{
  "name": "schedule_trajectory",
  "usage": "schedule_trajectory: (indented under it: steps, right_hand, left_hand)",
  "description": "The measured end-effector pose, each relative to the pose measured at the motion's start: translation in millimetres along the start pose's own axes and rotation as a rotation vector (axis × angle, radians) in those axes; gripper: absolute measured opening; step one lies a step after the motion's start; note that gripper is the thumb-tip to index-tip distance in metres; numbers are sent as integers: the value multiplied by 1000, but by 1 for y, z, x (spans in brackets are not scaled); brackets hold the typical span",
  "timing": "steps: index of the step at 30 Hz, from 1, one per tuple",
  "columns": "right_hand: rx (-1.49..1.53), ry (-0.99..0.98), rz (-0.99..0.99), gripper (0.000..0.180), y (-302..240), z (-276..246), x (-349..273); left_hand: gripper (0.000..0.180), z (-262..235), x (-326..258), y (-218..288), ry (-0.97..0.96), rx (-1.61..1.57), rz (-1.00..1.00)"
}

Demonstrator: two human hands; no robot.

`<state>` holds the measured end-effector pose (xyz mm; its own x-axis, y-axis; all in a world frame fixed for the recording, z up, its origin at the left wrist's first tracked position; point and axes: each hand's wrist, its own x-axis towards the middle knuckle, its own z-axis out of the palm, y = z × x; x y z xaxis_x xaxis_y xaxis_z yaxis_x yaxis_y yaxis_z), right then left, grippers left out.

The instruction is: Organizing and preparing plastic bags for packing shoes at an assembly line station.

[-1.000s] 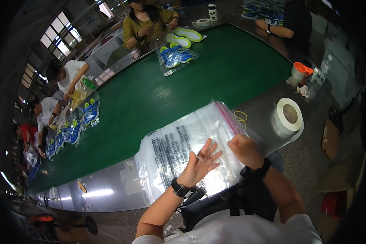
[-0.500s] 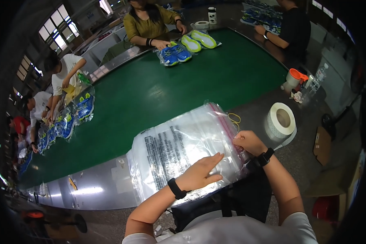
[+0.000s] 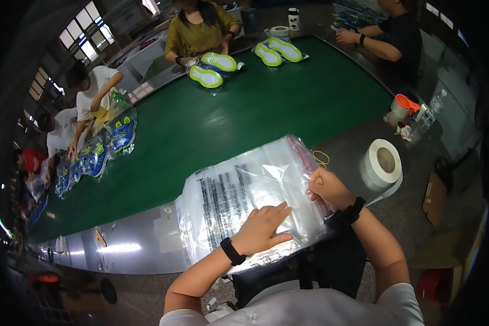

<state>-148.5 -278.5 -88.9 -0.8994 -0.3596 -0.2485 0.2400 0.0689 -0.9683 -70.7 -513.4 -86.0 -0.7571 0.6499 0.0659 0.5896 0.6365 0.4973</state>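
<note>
The left hand (image 3: 259, 232) lies flat, thumb out, on a pile of clear bags (image 3: 271, 187) at the near side of the counter (image 3: 146, 236). The right hand (image 3: 313, 187) pinches the pile's pink edge (image 3: 304, 155). A white roll (image 3: 373, 161) sits to the right.

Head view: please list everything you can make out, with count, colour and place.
Plastic bags: one stack, clear, under hands
Table: one, green and metal, centre
Upturned shoes: two pairs, white-lime soles, far edge
Bagged shoes: several, blue-lime, left
Label roll: one, white, right
Bands: uncounted, yellow, beside bags
Tape dispenser: one, orange, right
Bottle: one, clear, right
Tumbler: one, black-white, far edge
Co-workers: at least five, mixed tops, far and left
Left hand: one, black wristband, on bags
Right hand: one, black wristband, at pink edge
</note>
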Motion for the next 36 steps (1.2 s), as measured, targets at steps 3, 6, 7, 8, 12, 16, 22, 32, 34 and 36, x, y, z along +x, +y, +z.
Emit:
schedule_trajectory:
  steps: [3, 6, 7, 8, 12, 16, 22, 32, 34, 36]
  right_hand:
    - [-119, -37, 40, 14, 5, -2, 7]
    - [-168, -116, 120, 17, 3, -3, 6]
    - [-170, -119, 124, 17, 3, -2, 5]
    - [-440, -3, -24, 17, 3, 0, 3]
    - [-971, 603, -658, 18, -2, 6, -8]
    - [-711, 429, -591, 18, -36, 9, -34]
    - [-468, -98, -202, 19, -36, 23, -51]
    - [-373, -60, -252, 21, -54, 27, -54]
    - [-459, -28, -233, 20, -50, 32, -52]
    - [-233, -125, -107, 20, -31, 20, -43]
  left_hand:
    - [65, 1, -4, 0, 4, 34, -5]
    - [65, -1, -2, 1, 39, 15, -7]
    - [65, -2, 0, 2, 41, 11, -11]
    - [61, -4, 5, 3, 60, -13, 35]
    - [49, -4, 17, 3, 65, -284, -46]
    - [39, -1, 15, -17, -105, -1035, -579]
    - [42, -6, 23, 5, -97, -1096, -439]
    - [48, -8, 32, 9, 30, -1071, -445]
    - [46, -4, 41, 13, 95, -1006, -332]
    - [44, -5, 38, 12, 86, -1014, -355]
